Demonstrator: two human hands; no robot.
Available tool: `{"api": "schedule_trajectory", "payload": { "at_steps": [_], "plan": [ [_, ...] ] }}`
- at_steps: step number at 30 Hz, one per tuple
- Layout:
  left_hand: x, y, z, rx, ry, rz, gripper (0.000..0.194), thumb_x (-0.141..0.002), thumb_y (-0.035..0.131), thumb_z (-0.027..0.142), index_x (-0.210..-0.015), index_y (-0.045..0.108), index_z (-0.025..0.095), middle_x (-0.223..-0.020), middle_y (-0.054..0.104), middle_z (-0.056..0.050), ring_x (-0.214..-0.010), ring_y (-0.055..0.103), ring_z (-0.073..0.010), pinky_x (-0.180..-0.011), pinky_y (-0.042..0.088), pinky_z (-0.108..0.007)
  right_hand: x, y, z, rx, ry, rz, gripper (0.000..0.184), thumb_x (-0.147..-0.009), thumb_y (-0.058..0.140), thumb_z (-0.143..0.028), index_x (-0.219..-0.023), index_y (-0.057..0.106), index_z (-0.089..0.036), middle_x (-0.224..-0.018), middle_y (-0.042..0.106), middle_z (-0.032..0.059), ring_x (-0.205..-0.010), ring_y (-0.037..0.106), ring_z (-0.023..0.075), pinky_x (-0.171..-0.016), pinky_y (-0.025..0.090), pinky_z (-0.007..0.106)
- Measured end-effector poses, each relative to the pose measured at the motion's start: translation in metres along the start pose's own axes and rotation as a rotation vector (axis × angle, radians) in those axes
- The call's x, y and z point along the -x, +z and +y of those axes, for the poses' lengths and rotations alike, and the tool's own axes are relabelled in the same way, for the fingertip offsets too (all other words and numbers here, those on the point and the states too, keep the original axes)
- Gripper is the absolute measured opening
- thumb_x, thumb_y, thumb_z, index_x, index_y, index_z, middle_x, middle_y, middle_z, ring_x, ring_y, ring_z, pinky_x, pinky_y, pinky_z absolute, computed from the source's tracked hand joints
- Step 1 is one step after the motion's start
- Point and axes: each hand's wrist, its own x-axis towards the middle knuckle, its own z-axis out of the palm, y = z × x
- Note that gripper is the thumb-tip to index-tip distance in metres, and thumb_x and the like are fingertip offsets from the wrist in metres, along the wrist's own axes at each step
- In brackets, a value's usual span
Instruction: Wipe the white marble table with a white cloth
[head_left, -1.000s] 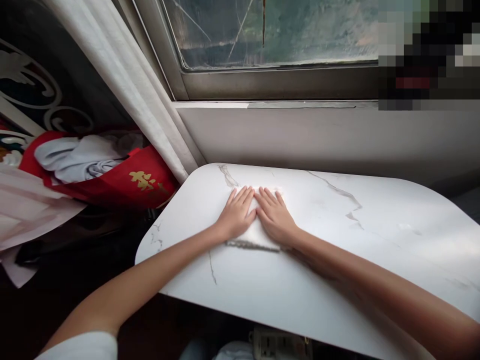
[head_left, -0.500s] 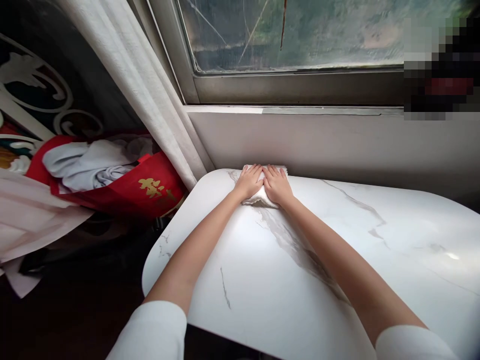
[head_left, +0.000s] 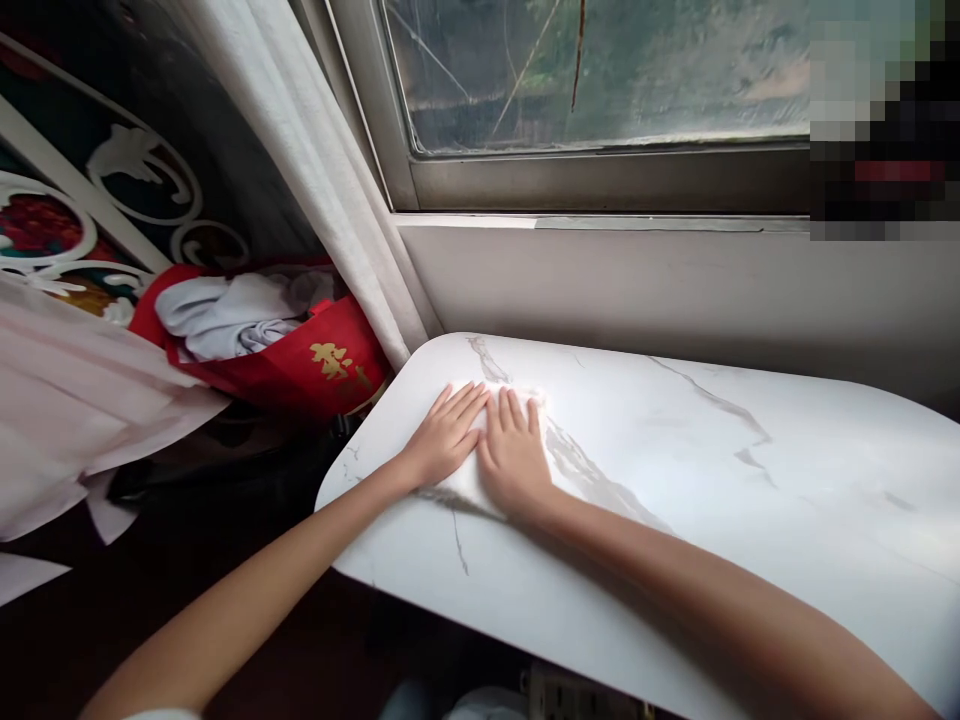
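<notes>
My left hand (head_left: 445, 437) and my right hand (head_left: 514, 452) lie side by side, fingers stretched flat, pressing a white cloth (head_left: 466, 483) onto the white marble-patterned table (head_left: 675, 500). The cloth is mostly hidden under the palms; only its near edge and a bit by the fingertips show. Both hands are near the table's left rounded corner. A wet streak (head_left: 592, 480) runs across the top to the right of my right hand.
A grey wall and window frame (head_left: 600, 180) stand just behind the table. A white curtain (head_left: 322, 170) hangs at the left. Left of the table sits a red bag (head_left: 315, 365) with grey clothing in it, beside pale pink fabric (head_left: 82, 400).
Both hands slid the cloth from the middle out to the table's far edge, then back toward me and to the left. A wet streak now shows on the top.
</notes>
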Motion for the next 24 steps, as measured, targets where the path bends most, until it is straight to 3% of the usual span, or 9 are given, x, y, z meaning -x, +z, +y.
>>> {"api": "schedule_trajectory", "payload": {
  "at_steps": [6, 9, 12, 15, 17, 24],
  "plan": [
    [0.099, -0.019, 0.000, -0.033, -0.062, 0.024, 0.051, -0.095, 0.025, 0.025, -0.144, 0.024, 0.013, -0.148, 0.028, -0.010, -0.138, 0.019, -0.0202, -0.113, 0.014, -0.045, 0.038, 0.000, -0.064, -0.193, -0.178, -0.099, 0.057, -0.093, 0.024, -0.029, -0.141, 0.025, 0.003, -0.148, 0.024, 0.0198, -0.139, 0.007, 0.0287, -0.113, 0.006, 0.053],
    [0.120, -0.023, -0.006, -0.039, -0.085, 0.029, 0.051, -0.096, 0.024, 0.025, -0.145, 0.020, 0.015, -0.149, 0.027, -0.009, -0.138, 0.020, -0.0205, -0.113, 0.015, -0.045, 0.041, 0.001, -0.079, -0.257, -0.216, -0.135, 0.059, -0.092, 0.028, -0.029, -0.141, 0.025, 0.005, -0.148, 0.022, 0.0221, -0.139, 0.007, 0.0297, -0.112, 0.006, 0.054],
    [0.119, -0.023, -0.016, -0.024, -0.107, 0.020, 0.051, -0.096, 0.024, 0.027, -0.145, 0.021, 0.015, -0.148, 0.029, -0.009, -0.138, 0.021, -0.0201, -0.112, 0.017, -0.044, 0.030, 0.003, -0.080, -0.309, -0.216, -0.181, 0.062, -0.091, 0.032, -0.030, -0.141, 0.024, 0.004, -0.149, 0.019, 0.0228, -0.139, 0.007, 0.0305, -0.112, 0.004, 0.054],
    [0.097, -0.018, -0.038, -0.016, -0.111, 0.025, 0.052, -0.096, 0.024, 0.032, -0.144, 0.025, 0.015, -0.147, 0.031, -0.009, -0.137, 0.023, -0.0204, -0.112, 0.015, -0.044, 0.001, 0.009, -0.069, -0.344, -0.170, -0.207, 0.062, -0.090, 0.033, -0.031, -0.142, 0.024, 0.002, -0.149, 0.021, 0.0198, -0.139, 0.011, 0.0281, -0.113, 0.004, 0.049],
    [0.069, -0.011, -0.058, -0.018, -0.111, 0.033, 0.052, -0.095, 0.023, 0.034, -0.143, 0.029, 0.013, -0.147, 0.032, -0.010, -0.137, 0.024, -0.0203, -0.112, 0.014, -0.044, -0.027, 0.015, -0.056, -0.326, -0.110, -0.164, 0.059, -0.091, 0.029, -0.028, -0.142, 0.025, 0.001, -0.149, 0.025, 0.0178, -0.139, 0.015, 0.0249, -0.113, 0.005, 0.045],
    [-0.068, 0.006, -0.116, 0.025, -0.166, 0.038, 0.050, -0.089, 0.031, 0.026, -0.137, 0.039, 0.013, -0.144, 0.038, -0.007, -0.135, 0.028, -0.0170, -0.112, 0.014, -0.039, -0.131, 0.036, 0.005, -0.111, 0.031, 0.003, 0.055, -0.091, 0.028, -0.024, -0.139, 0.031, 0.001, -0.147, 0.031, 0.0160, -0.137, 0.022, 0.0227, -0.112, 0.006, 0.040]
  ]
}}
